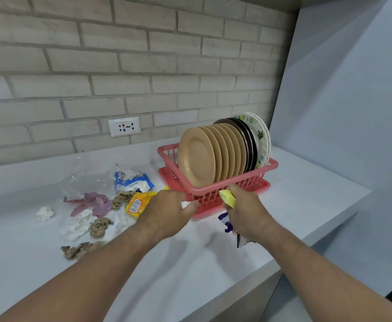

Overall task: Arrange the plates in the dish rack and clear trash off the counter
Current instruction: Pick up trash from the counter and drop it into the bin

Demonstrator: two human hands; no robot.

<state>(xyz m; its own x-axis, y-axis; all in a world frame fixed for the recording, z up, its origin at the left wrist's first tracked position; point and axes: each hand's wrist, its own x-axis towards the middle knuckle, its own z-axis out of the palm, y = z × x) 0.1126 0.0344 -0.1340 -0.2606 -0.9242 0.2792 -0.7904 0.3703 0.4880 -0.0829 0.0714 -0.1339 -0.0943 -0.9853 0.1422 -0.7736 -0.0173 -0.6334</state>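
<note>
Counter (190,270) bare along front edge and right of rack (248,180). Trash (102,205) crowds left-centre, up near rack. Plates (204,156) upright in rack, gap at left end. Brick wall (120,66) behind; side wall (341,101) hems right.

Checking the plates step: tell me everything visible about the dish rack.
The rack is pink slatted plastic on a matching tray, on the white counter. Plates stand on edge inside: tan in front, dark, then patterned white. The left hand and the right hand, gripping yellow paper, are at its front wall; contact unclear.
</note>
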